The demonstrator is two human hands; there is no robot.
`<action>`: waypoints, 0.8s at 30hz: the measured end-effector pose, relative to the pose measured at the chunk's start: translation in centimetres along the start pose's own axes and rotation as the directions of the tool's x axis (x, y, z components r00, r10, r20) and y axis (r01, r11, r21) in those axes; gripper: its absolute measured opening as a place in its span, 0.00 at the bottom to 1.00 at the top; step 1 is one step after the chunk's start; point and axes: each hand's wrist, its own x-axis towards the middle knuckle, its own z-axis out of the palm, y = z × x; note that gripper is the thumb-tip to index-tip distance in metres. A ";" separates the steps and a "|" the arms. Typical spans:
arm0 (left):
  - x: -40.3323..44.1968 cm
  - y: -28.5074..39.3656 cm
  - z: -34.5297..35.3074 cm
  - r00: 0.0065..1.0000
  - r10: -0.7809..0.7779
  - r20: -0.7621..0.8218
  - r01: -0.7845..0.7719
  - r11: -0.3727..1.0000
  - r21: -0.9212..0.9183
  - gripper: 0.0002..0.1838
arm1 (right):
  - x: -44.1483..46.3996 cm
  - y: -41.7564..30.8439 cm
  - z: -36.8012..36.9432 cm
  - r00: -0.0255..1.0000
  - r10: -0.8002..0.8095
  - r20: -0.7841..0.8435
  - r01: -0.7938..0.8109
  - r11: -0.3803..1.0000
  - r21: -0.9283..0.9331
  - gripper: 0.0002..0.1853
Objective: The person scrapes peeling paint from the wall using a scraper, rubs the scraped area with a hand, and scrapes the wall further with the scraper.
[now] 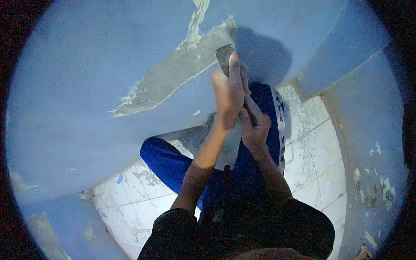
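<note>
The flat-bladed scraper, its long axis angled toward eleven o'clock, is held in closed fingers by the left hand, nearer the blade, and the right hand, over the grey patch.

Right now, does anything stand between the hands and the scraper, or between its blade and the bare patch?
Nothing visible does. The left hand and right hand grip the scraper; its blade overlaps the bare patch in view. Whether it touches, I cannot tell.
</note>
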 end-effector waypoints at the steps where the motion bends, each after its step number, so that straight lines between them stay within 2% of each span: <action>1: 0.4 0.3 0.2 0.998 0.056 -0.009 -0.056 0.998 0.028 0.23 | 0.7 -0.2 0.1 0.998 -0.047 -0.033 0.047 0.999 0.000 0.20; 2: 0.2 0.4 0.2 0.996 0.091 -0.021 -0.089 0.994 0.063 0.23 | 1.4 -0.5 0.0 0.996 -0.073 -0.058 0.073 0.997 -0.003 0.20; 5: 1.4 0.6 0.6 0.985 0.156 0.072 -0.156 0.988 0.000 0.20 | 1.6 -0.9 -0.3 0.994 -0.080 -0.071 0.079 0.997 -0.017 0.20; 6: 0.7 0.9 0.6 0.992 0.120 0.046 -0.120 0.993 -0.022 0.20 | 1.4 -0.7 -0.4 0.996 -0.072 -0.057 0.071 0.997 -0.023 0.20; 9: -0.6 -0.7 -0.3 0.991 -0.128 0.030 0.129 0.991 -0.043 0.20 | 0.3 0.6 -0.3 0.999 -0.048 -0.009 0.047 0.997 -0.055 0.21; 12: 0.8 -0.3 0.3 0.995 0.094 0.032 -0.093 0.996 -0.014 0.20 | 1.4 0.7 -0.4 0.998 -0.053 -0.024 0.053 0.999 0.003 0.21; 15: 1.2 0.6 0.8 0.982 0.176 0.071 -0.179 0.984 0.026 0.20 | 1.7 0.1 -0.3 0.996 -0.072 -0.053 0.074 0.997 0.029 0.21; 18: -0.5 -0.5 0.3 0.999 -0.037 -0.036 0.036 0.999 -0.028 0.21 | 0.3 1.0 -0.3 0.995 -0.093 -0.023 0.093 0.996 -0.011 0.21; 21: -0.2 -1.2 -0.5 0.999 -0.051 0.014 0.052 0.999 -0.005 0.20 | 0.6 1.2 -0.1 0.991 -0.126 -0.033 0.125 0.991 -0.046 0.20; 24: 1.1 1.2 0.6 0.992 0.079 0.094 -0.081 0.997 0.014 0.20 | 2.0 0.0 -0.3 0.991 -0.089 -0.104 0.092 0.995 0.030 0.20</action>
